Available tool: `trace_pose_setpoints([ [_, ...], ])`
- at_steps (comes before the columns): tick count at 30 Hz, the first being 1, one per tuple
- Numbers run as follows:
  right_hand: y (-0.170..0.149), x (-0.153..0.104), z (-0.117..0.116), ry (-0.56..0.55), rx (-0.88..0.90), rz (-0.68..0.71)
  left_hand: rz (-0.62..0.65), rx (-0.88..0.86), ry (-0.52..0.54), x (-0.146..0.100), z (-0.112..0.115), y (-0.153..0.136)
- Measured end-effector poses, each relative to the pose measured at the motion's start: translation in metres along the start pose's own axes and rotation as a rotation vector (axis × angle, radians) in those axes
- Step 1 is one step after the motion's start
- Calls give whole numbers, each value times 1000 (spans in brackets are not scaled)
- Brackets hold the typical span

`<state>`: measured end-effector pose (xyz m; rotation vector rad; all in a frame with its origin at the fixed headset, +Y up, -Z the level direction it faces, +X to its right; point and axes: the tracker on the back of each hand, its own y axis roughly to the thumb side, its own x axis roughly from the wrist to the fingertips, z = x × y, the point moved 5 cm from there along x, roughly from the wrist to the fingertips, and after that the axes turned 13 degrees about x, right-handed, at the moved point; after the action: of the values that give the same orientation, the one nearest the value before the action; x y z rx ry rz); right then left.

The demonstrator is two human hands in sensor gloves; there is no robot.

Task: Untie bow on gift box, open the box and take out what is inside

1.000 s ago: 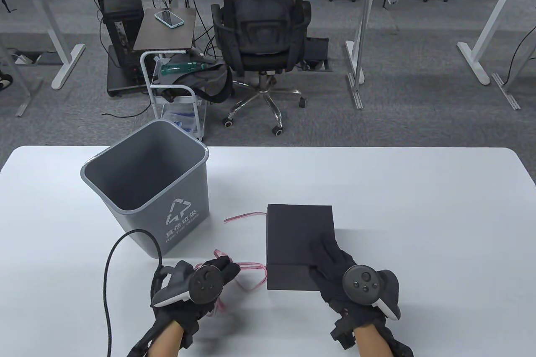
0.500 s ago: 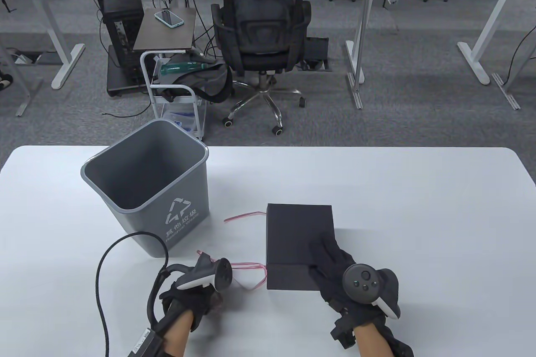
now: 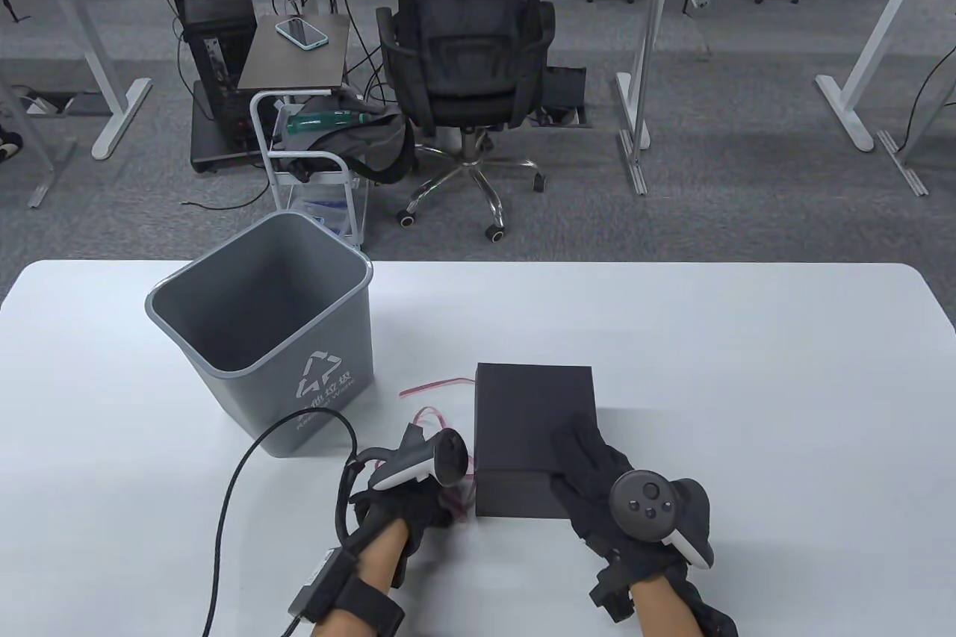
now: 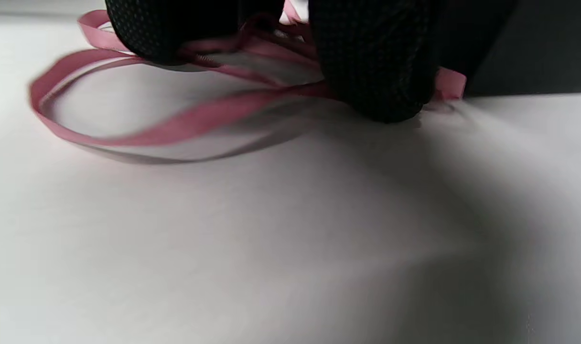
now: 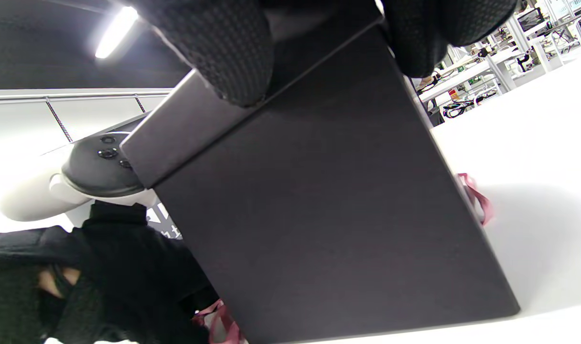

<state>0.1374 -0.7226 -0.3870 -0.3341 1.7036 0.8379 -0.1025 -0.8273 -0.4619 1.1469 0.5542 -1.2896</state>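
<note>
Pink ribbon is pinched in the left grip beside the box; right grip lies flat atop it.

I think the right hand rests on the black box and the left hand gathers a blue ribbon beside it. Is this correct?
Not quite: the ribbon is pink, as the left wrist view shows. The right hand does rest on the black box, and the left hand gathers it.
</note>
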Motion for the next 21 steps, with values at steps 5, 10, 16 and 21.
trace_pose_setpoints([
  [5, -1, 0, 0, -2, 2, 1, -21, 97, 240, -11, -11, 0],
  [10, -2, 0, -2, 4, 12, 10, 66, 245, 369, -30, -11, 12],
  [16, 2, 1, -5, 3, -18, 16, 41, 209, 365, -38, -10, 8],
  [21, 1, 0, -4, -7, 1, 27, -58, 137, 322, -44, -5, -16],
])
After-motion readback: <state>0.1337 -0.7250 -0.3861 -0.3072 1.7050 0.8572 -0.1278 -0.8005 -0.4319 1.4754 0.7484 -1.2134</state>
